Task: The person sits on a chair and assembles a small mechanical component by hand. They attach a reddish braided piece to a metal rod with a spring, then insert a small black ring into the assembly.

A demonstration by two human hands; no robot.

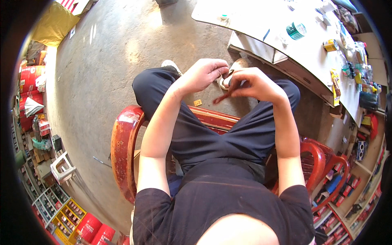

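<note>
Over the gap between my knees, my two hands are raised close together. The fingers of my left hand (207,74) are bent and pressed together near the thumb; whatever they grip, if anything, is hidden. Just to its right, my right hand (254,84) pinches a thin reddish-brown strip (221,98) between thumb and fingers. The strip's free end hangs down toward the left and looks slightly blurred, so its exact kind does not show.
I sit on a red wooden armchair (124,153). A white table (249,14) at the far right bears a green-labelled tub (296,30) and several bottles. A yellow scrap (198,102) lies on the concrete floor. Stocked shelves and red drums (88,227) line the left; shelves stand right.
</note>
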